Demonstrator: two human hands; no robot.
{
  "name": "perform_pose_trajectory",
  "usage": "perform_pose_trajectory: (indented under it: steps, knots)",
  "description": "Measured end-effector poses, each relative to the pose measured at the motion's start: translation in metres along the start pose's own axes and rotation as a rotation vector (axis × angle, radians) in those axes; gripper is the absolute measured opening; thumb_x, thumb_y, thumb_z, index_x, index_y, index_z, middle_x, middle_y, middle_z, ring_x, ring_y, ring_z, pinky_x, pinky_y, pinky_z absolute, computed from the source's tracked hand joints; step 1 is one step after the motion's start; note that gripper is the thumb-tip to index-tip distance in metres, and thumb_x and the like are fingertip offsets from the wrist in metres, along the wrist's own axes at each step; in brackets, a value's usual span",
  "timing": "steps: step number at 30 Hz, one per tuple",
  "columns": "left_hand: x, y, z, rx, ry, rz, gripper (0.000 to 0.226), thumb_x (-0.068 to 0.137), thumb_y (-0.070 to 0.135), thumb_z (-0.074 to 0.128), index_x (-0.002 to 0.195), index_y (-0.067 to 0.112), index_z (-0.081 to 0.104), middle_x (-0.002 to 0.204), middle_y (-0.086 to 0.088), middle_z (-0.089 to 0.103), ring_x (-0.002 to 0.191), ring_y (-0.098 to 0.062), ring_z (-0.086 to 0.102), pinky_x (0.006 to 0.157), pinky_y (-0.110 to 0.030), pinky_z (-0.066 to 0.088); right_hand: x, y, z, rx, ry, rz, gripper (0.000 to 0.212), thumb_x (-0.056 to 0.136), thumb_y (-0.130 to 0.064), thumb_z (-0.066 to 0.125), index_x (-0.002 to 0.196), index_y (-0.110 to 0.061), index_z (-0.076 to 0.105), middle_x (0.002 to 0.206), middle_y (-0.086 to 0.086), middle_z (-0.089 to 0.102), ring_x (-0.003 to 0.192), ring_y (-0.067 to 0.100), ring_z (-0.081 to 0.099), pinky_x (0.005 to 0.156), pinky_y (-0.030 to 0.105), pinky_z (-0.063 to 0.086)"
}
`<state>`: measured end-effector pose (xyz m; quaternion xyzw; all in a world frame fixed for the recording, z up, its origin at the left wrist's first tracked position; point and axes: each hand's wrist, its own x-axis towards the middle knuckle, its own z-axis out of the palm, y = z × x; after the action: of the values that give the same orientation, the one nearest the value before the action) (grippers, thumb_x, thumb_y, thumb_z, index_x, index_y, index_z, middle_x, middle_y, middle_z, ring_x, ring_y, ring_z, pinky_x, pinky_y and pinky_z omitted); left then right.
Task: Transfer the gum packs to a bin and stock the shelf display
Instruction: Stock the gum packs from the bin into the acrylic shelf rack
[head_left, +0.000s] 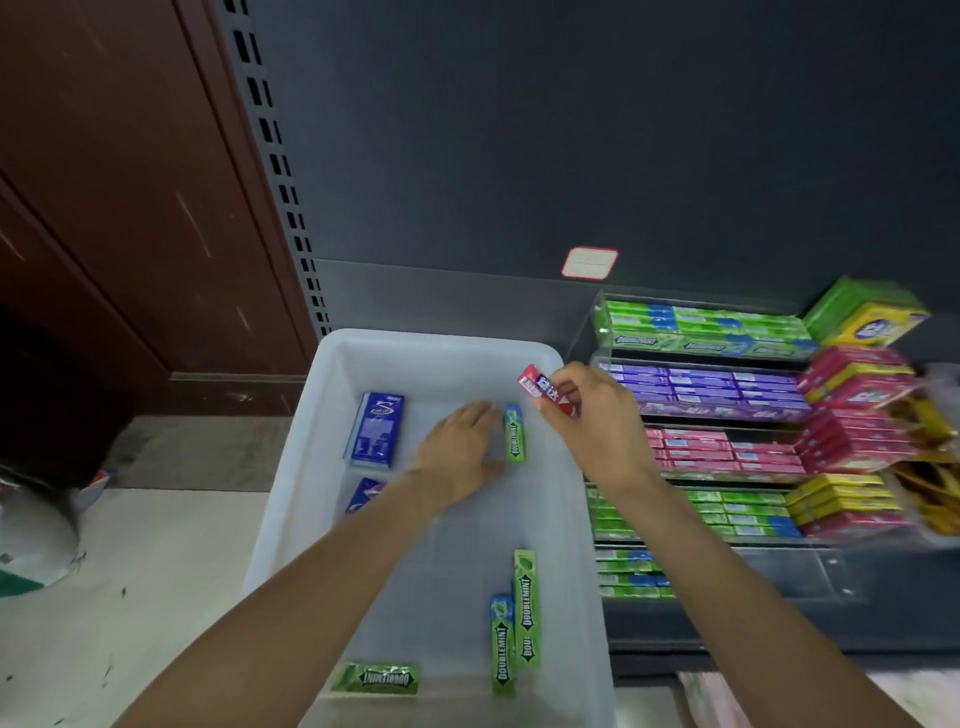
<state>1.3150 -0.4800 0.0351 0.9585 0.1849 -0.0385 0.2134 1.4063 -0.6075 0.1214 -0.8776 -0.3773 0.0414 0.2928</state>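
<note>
Doublemint packs (514, 618) lie at bin (291, 483) near edge. Right hand (597, 415) pinches red gum pack (545, 396) over bin's far right rim; left hand (460, 449), fingers flat, touches green pack (514, 434). Advice: carry red pack level into matching pink display row (722, 452).

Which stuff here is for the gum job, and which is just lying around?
For the job:
red gum pack in right hand
green packs
white bin
shelf display
left hand

Just lying about:
price label
plastic bag
</note>
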Motion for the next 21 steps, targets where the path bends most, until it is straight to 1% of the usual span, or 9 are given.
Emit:
perform_pose_trajectory:
  steps: [3, 5, 7, 10, 12, 15, 16, 18, 21]
  knots:
    - [0.013, 0.009, 0.01, 0.049, -0.061, 0.027, 0.072, 0.091, 0.038, 0.053, 0.149, 0.02, 0.016, 0.157, 0.0, 0.013, 0.142, -0.019, 0.018, 0.112, -0.028, 0.017, -0.002, 0.001, -0.007, 0.024, 0.007, -0.001, 0.015, 0.083, -0.028, 0.067, 0.093, -0.017, 0.062, 0.093, 0.004, 0.06, 0.082, 0.021, 0.061, 0.073, 0.04, 0.051]
    - [0.018, 0.012, 0.016, 0.066, -0.084, 0.012, 0.068, 0.093, 0.038, 0.05, 0.15, 0.023, 0.016, 0.157, 0.002, 0.01, 0.142, -0.019, 0.018, 0.112, -0.032, 0.02, -0.002, 0.005, -0.013, 0.02, 0.005, 0.004, 0.015, 0.082, -0.027, 0.068, 0.094, -0.018, 0.064, 0.093, 0.001, 0.06, 0.082, 0.018, 0.06, 0.074, 0.04, 0.051]
    - [0.02, 0.016, 0.021, 0.096, -0.066, -0.013, 0.064, 0.092, 0.035, 0.051, 0.148, 0.023, 0.022, 0.155, 0.0, 0.016, 0.138, -0.022, 0.025, 0.108, -0.035, 0.025, -0.003, 0.01, -0.018, 0.032, 0.01, 0.012, 0.016, 0.082, -0.026, 0.069, 0.095, -0.018, 0.065, 0.093, 0.0, 0.061, 0.081, 0.016, 0.059, 0.075, 0.039, 0.051]
    - [0.02, 0.021, 0.02, 0.131, -0.01, -0.026, 0.055, 0.088, 0.031, 0.057, 0.139, 0.023, 0.037, 0.143, -0.004, 0.031, 0.127, -0.026, 0.035, 0.1, -0.036, 0.032, -0.005, 0.012, -0.026, 0.059, 0.033, 0.013, 0.017, 0.081, -0.024, 0.071, 0.095, -0.017, 0.067, 0.093, 0.0, 0.06, 0.079, 0.014, 0.058, 0.074, 0.038, 0.051]
    - [0.02, 0.021, 0.018, 0.153, -0.012, -0.027, 0.053, 0.086, 0.031, 0.06, 0.136, 0.024, 0.042, 0.142, -0.005, 0.031, 0.128, -0.026, 0.034, 0.102, -0.035, 0.031, -0.008, 0.012, -0.029, 0.059, 0.034, 0.013, 0.017, 0.08, -0.023, 0.072, 0.096, -0.016, 0.067, 0.093, 0.001, 0.059, 0.079, 0.014, 0.058, 0.075, 0.037, 0.051]
    - [0.018, 0.02, 0.017, 0.126, -0.07, -0.04, 0.059, 0.086, 0.03, 0.062, 0.138, 0.019, 0.037, 0.152, -0.005, 0.023, 0.138, -0.025, 0.025, 0.11, -0.035, 0.024, -0.011, 0.01, -0.032, 0.078, 0.03, 0.028, 0.017, 0.08, -0.022, 0.073, 0.095, -0.018, 0.066, 0.092, 0.0, 0.06, 0.08, 0.014, 0.058, 0.075, 0.038, 0.052]
    - [0.016, 0.022, 0.017, 0.106, -0.081, -0.058, 0.059, 0.085, 0.03, 0.063, 0.136, 0.016, 0.037, 0.15, -0.006, 0.027, 0.136, -0.026, 0.029, 0.108, -0.036, 0.026, -0.013, 0.01, -0.033, 0.086, 0.024, 0.035, 0.017, 0.08, -0.022, 0.073, 0.095, -0.019, 0.066, 0.092, -0.001, 0.063, 0.08, 0.014, 0.06, 0.075, 0.038, 0.052]
    - [0.011, 0.026, 0.016, 0.093, -0.062, -0.112, 0.058, 0.081, 0.033, 0.068, 0.127, 0.014, 0.038, 0.135, -0.01, 0.038, 0.123, -0.03, 0.04, 0.1, -0.038, 0.033, -0.017, 0.01, -0.036, 0.103, 0.009, 0.07, 0.017, 0.082, -0.023, 0.071, 0.096, -0.019, 0.063, 0.094, -0.003, 0.069, 0.078, 0.015, 0.064, 0.071, 0.033, 0.053]
    - [0.0, 0.028, 0.016, -0.078, -0.062, -0.249, 0.063, 0.07, 0.034, 0.079, 0.118, 0.017, 0.042, 0.119, -0.01, 0.033, 0.104, -0.032, 0.05, 0.096, -0.039, 0.041, -0.024, 0.011, -0.037, 0.146, 0.014, 0.117, 0.017, 0.082, -0.022, 0.071, 0.095, -0.019, 0.061, 0.095, -0.002, 0.071, 0.074, 0.015, 0.065, 0.065, 0.031, 0.053]
